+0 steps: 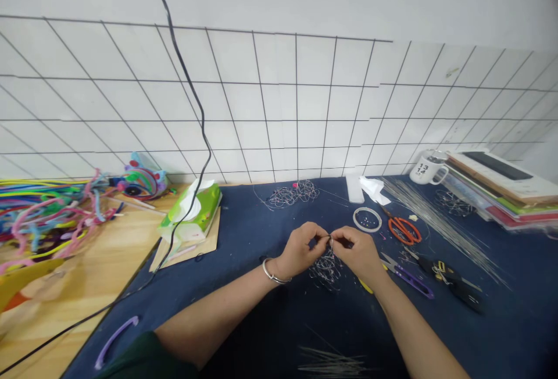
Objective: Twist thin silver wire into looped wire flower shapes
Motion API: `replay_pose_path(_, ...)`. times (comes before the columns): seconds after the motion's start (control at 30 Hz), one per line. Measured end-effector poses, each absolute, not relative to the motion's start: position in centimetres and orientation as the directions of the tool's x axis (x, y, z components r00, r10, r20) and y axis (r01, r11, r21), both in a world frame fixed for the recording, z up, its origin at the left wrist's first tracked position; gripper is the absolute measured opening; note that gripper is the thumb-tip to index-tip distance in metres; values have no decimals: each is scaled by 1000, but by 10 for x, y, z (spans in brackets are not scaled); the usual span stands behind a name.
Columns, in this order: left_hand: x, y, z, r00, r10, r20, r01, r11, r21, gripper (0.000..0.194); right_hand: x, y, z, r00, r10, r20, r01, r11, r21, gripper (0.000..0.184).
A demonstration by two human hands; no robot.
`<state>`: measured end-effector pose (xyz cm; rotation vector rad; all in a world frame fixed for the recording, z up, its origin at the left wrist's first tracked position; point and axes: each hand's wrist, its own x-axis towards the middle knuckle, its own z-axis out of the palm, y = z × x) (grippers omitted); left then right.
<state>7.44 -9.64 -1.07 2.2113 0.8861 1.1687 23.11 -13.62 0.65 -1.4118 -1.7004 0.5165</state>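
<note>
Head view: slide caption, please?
Bare left hand and right hand meet at tangled silvery wires over dark blue tabletop.

Here at the centre, the left hand [303, 245] and right hand [357, 251] pinch at the wire tangle [326, 273] — just which bit is too small to tell, the fingers covering its top — and a yellow object [365, 286] pokes out, partly hidden by the right forearm [414, 315]. Down below, the bottom edge slices through loose wires [333, 363] and a dark green sleeve [146, 358], while the left edge clips the fuzzy stems [43, 216] and the top cuts the black cord [203, 120].
</note>
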Motion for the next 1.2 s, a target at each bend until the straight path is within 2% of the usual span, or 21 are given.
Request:
replay_pose_path(0.23, 74, -97, -4, 420, 720, 552, 316, -686, 655, 10, 231, -138, 14, 14, 916, 402, 614, 309, -726, 11)
replay_pose_path(0.37, 74, -97, 1, 464, 658, 592, 282, -744, 606, 10, 234, -137, 15, 47, 864, 500, 681, 339, -650, 12)
replay_pose_path(0.47, 75, -99, 1, 472, 667, 576, 288, -734, 615, 10, 235, -137, 13, 41, 841, 539, 699, 362, -617, 12)
replay_pose_path(0.67, 77, -102, -4, 391, 775, 497, 305, -619, 724, 9, 235, -137, 17, -48, 896, 442, 594, 382, -708, 12)
replay_pose_path(0.9, 78, -104, -4, 391, 818, 421, 236, -532, 814, 12, 239, -136, 16, -90, 901, 424, 521, 405, -751, 18)
replay_pose_path(1.2, 78, -105, -8, 375, 815, 442, 235, -545, 805, 11, 238, -137, 14, -81, 915, 396, 437, 390, -811, 14)
